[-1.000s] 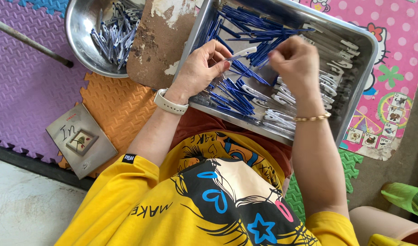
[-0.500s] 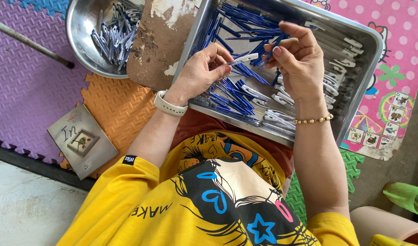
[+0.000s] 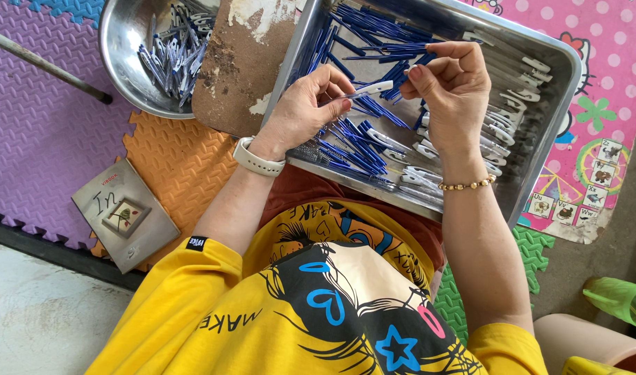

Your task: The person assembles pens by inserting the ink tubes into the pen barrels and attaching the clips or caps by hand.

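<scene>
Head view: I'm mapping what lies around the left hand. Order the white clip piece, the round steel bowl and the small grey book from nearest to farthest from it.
1. White clip piece: held in the left hand, over the tray.
2. Round steel bowl: up and to the left, past the brown board.
3. Small grey book: farthest, down-left on the orange mat.

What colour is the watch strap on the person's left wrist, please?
Cream white, clearest in the head view: watch strap.

Blue sticks [image 3: 359, 142] in silver tray [image 3: 550, 83]; purple ridged mat [image 3: 37, 118].
</scene>
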